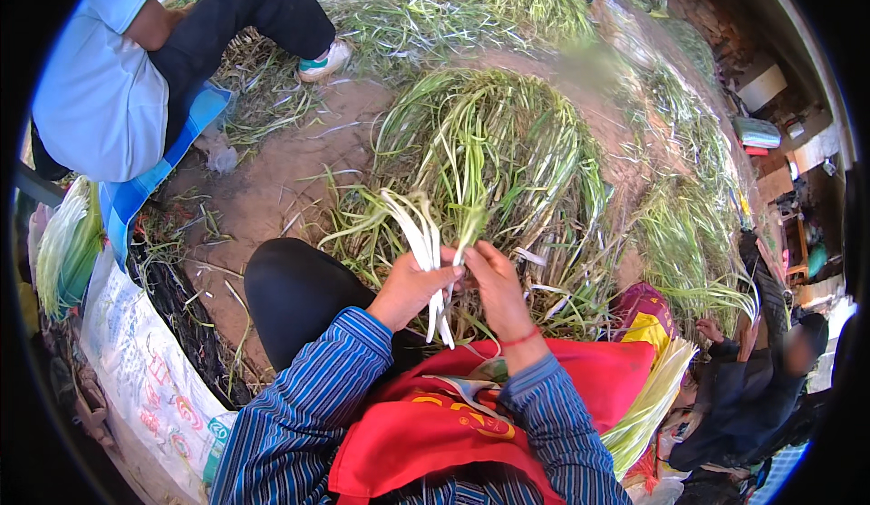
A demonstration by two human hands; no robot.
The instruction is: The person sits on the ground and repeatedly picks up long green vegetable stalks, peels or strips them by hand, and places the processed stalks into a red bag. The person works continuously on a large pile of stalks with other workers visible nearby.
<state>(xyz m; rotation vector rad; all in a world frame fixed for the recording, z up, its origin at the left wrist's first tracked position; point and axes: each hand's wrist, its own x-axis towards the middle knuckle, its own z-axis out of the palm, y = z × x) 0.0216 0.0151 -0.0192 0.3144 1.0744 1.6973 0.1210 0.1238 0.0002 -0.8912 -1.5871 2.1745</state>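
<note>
My left hand [412,286] is closed around several peeled white stalks [423,247], whose pale lower ends stick out below my fingers. Close at its right, my right hand [499,291] pinches a green-leaved stalk [469,230] between thumb and fingers, its leaves pointing away from me. A red band circles my right wrist. Beyond both hands lies a large heap of long green-leaved stalks [516,145] on bare soil. A red apron [435,430] with yellow print covers my lap. Where the fingers of both hands meet, the stalk ends are partly hidden.
A bundle of pale stalks [649,396] lies at my right beside a maroon and yellow bag [646,318]. White printed sacking [149,369] is at my left. One person [102,90] sits at upper left, another [747,396] at lower right. More leafy heaps [693,240] lie farther right.
</note>
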